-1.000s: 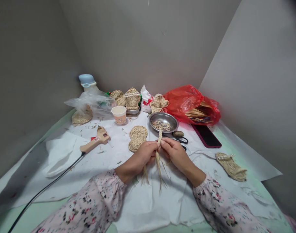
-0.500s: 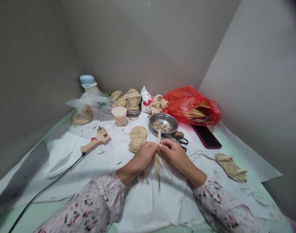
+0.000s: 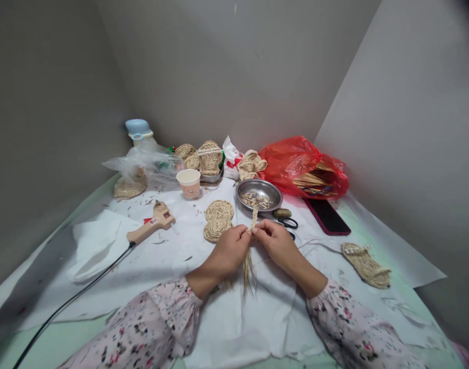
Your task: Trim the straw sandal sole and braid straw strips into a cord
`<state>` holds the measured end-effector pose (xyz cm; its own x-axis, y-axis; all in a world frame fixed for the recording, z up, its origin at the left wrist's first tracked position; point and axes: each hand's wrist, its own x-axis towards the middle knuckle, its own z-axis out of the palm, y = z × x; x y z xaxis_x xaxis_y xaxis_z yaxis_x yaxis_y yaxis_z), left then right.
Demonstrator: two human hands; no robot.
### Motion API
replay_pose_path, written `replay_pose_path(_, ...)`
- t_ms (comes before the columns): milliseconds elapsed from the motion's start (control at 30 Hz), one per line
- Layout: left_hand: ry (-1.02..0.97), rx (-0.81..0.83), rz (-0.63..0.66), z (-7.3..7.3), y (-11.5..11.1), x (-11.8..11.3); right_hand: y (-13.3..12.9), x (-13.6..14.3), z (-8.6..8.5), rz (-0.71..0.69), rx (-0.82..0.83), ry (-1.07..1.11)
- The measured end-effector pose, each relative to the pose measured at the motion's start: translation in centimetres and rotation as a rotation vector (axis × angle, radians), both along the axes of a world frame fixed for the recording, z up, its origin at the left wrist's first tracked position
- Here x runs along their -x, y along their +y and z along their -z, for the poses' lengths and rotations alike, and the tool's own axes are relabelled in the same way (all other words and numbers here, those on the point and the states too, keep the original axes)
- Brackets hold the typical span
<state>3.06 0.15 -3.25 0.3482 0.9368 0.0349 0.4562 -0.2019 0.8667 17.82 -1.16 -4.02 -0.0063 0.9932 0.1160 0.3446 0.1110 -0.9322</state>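
Note:
Between my hands is a pale straw braid (image 3: pixel 255 214), its plaited end pointing up towards the steel bowl (image 3: pixel 270 195) and loose strands hanging below. My left hand (image 3: pixel 234 248) pinches it from the left, and my right hand (image 3: pixel 274 241) pinches it from the right, fingertips nearly touching. Just beyond my left hand lies a coiled, figure-eight straw piece (image 3: pixel 219 219). Black-handled scissors (image 3: pixel 288 223) are partly hidden behind my right hand, beside a small brownish-green object (image 3: pixel 282 212).
A glue gun (image 3: pixel 151 224) with a black cord lies left, near a paper cup (image 3: pixel 189 183). A red bag (image 3: pixel 296 164) of straw and a phone (image 3: pixel 327 216) are at right. A woven straw piece (image 3: pixel 367 265) lies far right; a blue-lidded bottle (image 3: pixel 139 130) stands back left.
The top of the braid has shifted slightly right, and the loose strands below are drawn closer together and slightly left. Both hands keep their pinch in nearly the same place.

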Motion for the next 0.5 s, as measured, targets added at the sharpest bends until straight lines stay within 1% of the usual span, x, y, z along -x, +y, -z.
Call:
replay_pose_path(133,-0.014,-0.005,-0.063,-0.4,-0.2,0.0,0.0,0.0,-0.1,0.056,0.010,-0.029)
replay_pose_path(267,-0.016,0.021,-0.127,-1.0,-0.4,0.1,-0.1,0.1,-0.2,0.061,0.008,-0.032)
replay_pose_path(400,-0.043,0.022,-0.138,-1.3,-0.6,0.1,-0.1,0.2,-0.2,0.068,-0.007,-0.026)
replay_pose_path(500,-0.058,0.017,-0.144,-1.2,-0.5,0.1,-0.1,0.2,-0.2,0.079,-0.002,-0.023)
